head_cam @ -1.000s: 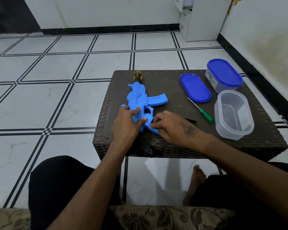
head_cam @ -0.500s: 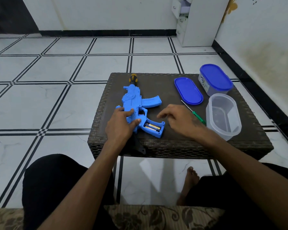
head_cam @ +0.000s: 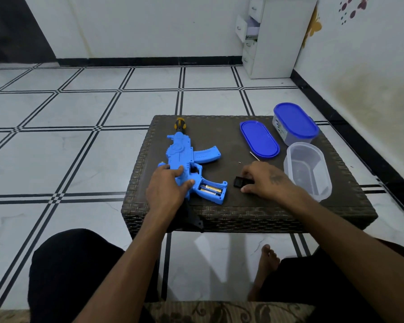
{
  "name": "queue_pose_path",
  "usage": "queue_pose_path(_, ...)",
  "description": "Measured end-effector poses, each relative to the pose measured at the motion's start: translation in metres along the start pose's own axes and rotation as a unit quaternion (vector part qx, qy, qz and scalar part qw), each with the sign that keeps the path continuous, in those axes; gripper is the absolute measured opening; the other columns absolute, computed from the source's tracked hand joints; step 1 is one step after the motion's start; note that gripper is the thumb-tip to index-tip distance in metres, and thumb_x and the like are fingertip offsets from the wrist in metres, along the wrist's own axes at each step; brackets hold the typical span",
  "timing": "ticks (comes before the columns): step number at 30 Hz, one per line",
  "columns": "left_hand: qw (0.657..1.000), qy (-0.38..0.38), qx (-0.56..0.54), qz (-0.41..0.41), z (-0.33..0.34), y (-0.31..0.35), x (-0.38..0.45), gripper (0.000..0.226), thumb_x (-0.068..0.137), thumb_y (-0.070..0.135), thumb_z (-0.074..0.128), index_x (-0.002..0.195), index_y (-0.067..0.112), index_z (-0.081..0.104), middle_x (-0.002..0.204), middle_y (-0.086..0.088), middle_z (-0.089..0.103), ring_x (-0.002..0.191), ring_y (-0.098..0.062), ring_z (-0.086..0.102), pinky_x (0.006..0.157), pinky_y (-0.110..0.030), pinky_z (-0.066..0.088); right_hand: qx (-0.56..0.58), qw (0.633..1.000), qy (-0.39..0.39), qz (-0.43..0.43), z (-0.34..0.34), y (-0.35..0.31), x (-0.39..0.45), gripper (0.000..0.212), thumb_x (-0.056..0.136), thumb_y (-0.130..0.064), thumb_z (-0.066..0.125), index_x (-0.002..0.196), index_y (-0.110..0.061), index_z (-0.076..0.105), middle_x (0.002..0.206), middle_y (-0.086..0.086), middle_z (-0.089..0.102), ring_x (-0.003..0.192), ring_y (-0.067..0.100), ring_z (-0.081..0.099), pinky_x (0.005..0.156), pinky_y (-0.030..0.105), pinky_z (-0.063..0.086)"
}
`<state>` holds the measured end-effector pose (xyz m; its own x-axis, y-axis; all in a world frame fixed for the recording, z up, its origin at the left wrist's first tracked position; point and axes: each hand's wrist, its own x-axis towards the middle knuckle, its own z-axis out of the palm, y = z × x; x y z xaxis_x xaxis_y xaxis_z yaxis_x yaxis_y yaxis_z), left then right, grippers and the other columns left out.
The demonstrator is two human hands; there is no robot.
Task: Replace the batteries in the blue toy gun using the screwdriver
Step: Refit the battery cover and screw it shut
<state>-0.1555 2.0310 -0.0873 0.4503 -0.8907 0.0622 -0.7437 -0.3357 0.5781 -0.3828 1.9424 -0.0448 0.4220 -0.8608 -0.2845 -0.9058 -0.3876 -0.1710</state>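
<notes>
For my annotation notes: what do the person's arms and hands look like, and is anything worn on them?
Both forearms are bare, with no sleeves, gloves, watch or rings showing. The right hand carries a small dark tattoo on its back. The left hand shows no marking.

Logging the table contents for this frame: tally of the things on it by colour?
Blue: 3, the toy gun, the loose lid, the lidded tub.
Clear: 1, the open tub.
Black: 1, the small cover under the right hand.
Gold: 2, batteries in the gun's grip.
Total: 7.
</notes>
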Motion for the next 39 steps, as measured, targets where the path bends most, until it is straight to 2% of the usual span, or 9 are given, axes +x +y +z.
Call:
queue_pose_path(6, 1.000, 0.001, -0.001, 0.001, 0.000, 0.000, 0.000, 0.056, 0.082, 0.049, 0.070, 0.132, 0.028, 0.059, 0.147, -0.002, 0.044, 0.133, -0.020, 0.044, 0.099, -0.043, 0.045, 0.123, 0.990, 0.068, 0.006, 0.004, 0.000, 0.001, 0.019, 0.086, -0.023, 0.071, 0.090, -0.027, 0.054, 0.097, -0.003, 0.064, 0.086, 0.011, 0.058, 0.076, 0.033, 0.053)
queue_pose_path(12, 1.000, 0.003, -0.006, 0.002, 0.000, -0.001, -0.001, 0.056, 0.081, 0.050, 0.070, 0.131, 0.028, 0.059, 0.146, -0.002, 0.045, 0.133, -0.020, 0.044, 0.099, -0.045, 0.045, 0.153, 0.970, 0.131, -0.134, 0.009, -0.025, -0.009, 0.027, 0.095, -0.019, 0.056, 0.121, -0.026, 0.060, 0.117, -0.001, 0.068, 0.104, 0.018, 0.063, 0.089, 0.039, 0.053)
queue_pose_path(18, 1.000, 0.003, -0.006, 0.002, 0.001, -0.002, -0.001, 0.056, 0.081, 0.050, 0.071, 0.131, 0.028, 0.059, 0.146, -0.002, 0.045, 0.133, -0.021, 0.043, 0.101, -0.046, 0.044, -0.072, 0.985, 0.085, -0.135, 0.028, -0.058, -0.010, 0.024, 0.097, -0.021, 0.046, 0.116, -0.014, 0.059, 0.116, 0.007, 0.046, 0.106, 0.023, 0.045, 0.077, 0.038, 0.048)
queue_pose_path(21, 1.000, 0.005, -0.003, 0.004, 0.002, -0.002, -0.001, 0.055, 0.081, 0.051, 0.070, 0.131, 0.029, 0.059, 0.146, -0.002, 0.046, 0.133, -0.020, 0.043, 0.101, -0.044, 0.044, -0.025, 0.993, 0.045, -0.111, 0.027, -0.054, -0.007, 0.025, 0.094, -0.023, 0.047, 0.111, -0.010, 0.059, 0.116, 0.008, 0.044, 0.103, 0.021, 0.046, 0.087, 0.039, 0.048)
queue_pose_path(27, 1.000, 0.004, 0.000, -0.001, 0.002, -0.003, 0.001, 0.055, 0.081, 0.052, 0.070, 0.131, 0.030, 0.060, 0.146, -0.002, 0.046, 0.134, -0.021, 0.042, 0.102, -0.046, 0.043, 0.023, 0.991, -0.056, -0.121, 0.007, -0.040, -0.011, 0.060, 0.096, -0.044, 0.052, 0.149, -0.022, 0.036, 0.132, 0.005, 0.045, 0.119, 0.020, 0.049, 0.099, 0.032, 0.041)
queue_pose_path(30, 1.000, 0.007, 0.000, -0.002, 0.002, -0.003, 0.000, 0.055, 0.081, 0.052, 0.070, 0.131, 0.031, 0.060, 0.147, -0.001, 0.045, 0.134, -0.020, 0.042, 0.102, -0.044, 0.043, 0.048, 0.988, -0.051, -0.138, 0.006, -0.039, -0.012, 0.049, 0.097, -0.048, 0.050, 0.135, -0.018, 0.053, 0.122, 0.005, 0.051, 0.107, 0.018, 0.053, 0.095, 0.037, 0.045)
queue_pose_path(33, 1.000, 0.005, 0.000, -0.004, 0.002, -0.003, 0.001, 0.055, 0.081, 0.051, 0.070, 0.131, 0.031, 0.059, 0.147, -0.001, 0.045, 0.135, -0.020, 0.041, 0.103, -0.045, 0.042, 0.050, 0.988, -0.032, -0.142, 0.009, -0.039, -0.011, 0.037, 0.097, -0.035, 0.056, 0.125, -0.011, 0.061, 0.118, 0.008, 0.052, 0.102, 0.020, 0.054, 0.093, 0.040, 0.045)
queue_pose_path(36, 1.000, 0.004, -0.002, -0.002, 0.003, -0.003, 0.001, 0.055, 0.081, 0.052, 0.069, 0.131, 0.030, 0.059, 0.147, -0.001, 0.045, 0.134, -0.021, 0.042, 0.103, -0.046, 0.043, 0.071, 0.988, 0.034, -0.133, 0.015, -0.039, -0.010, 0.035, 0.090, -0.035, 0.066, 0.123, -0.021, 0.061, 0.110, -0.003, 0.050, 0.094, 0.013, 0.051, 0.084, 0.030, 0.044)
queue_pose_path(39, 1.000, 0.006, 0.000, -0.001, 0.002, -0.003, 0.001, 0.055, 0.081, 0.052, 0.069, 0.131, 0.030, 0.060, 0.146, -0.001, 0.045, 0.134, -0.020, 0.042, 0.102, -0.046, 0.043, 0.109, 0.982, 0.102, -0.118, 0.022, -0.040, -0.011, 0.019, 0.087, -0.031, 0.070, 0.101, -0.031, 0.058, 0.102, -0.007, 0.053, 0.088, 0.011, 0.054, 0.076, 0.026, 0.044)
